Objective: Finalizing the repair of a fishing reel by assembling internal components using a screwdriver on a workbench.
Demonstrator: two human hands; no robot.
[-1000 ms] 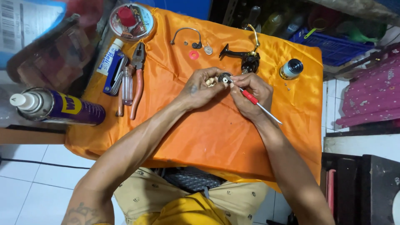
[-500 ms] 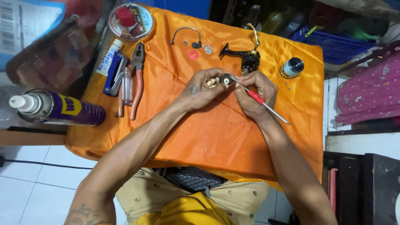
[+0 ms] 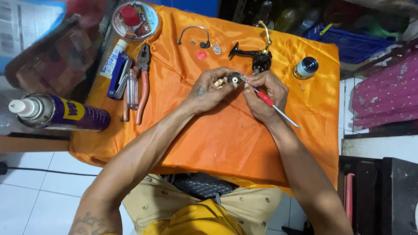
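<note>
Shifted slightly since half a second ago: screwdriver (image 3: 272, 103) now angled lower, tip closer in on the part (image 3: 234, 79); hands otherwise much as before.

Nearest, yellow shirt and khaki lap under the table edge; forearms reaching up over the cloth (image 3: 217, 143).

Left hand (image 3: 208, 90) curled shut around the small round part, pinched between thumb and fingertips, held just above the cloth at its middle; right hand (image 3: 263, 93) closed on the red-handled screwdriver, thin shaft trailing back past the wrist.

Best done, by the look of it, with the part held steady, the tip seated square before turning, and work kept low over the cloth so any loose bit lands on it.

Beyond the hands: black reel body (image 3: 257, 56) with gold handle, small tin (image 3: 305, 67), red washer (image 3: 201, 55), bent wire bail (image 3: 191, 32); to the left, pliers (image 3: 141, 82), blue tool, tube; spray can (image 3: 56, 115) at the edge.

Orange satin cloth over a small table; white tiled floor below; blue crate (image 3: 348, 37) and clutter behind.
</note>
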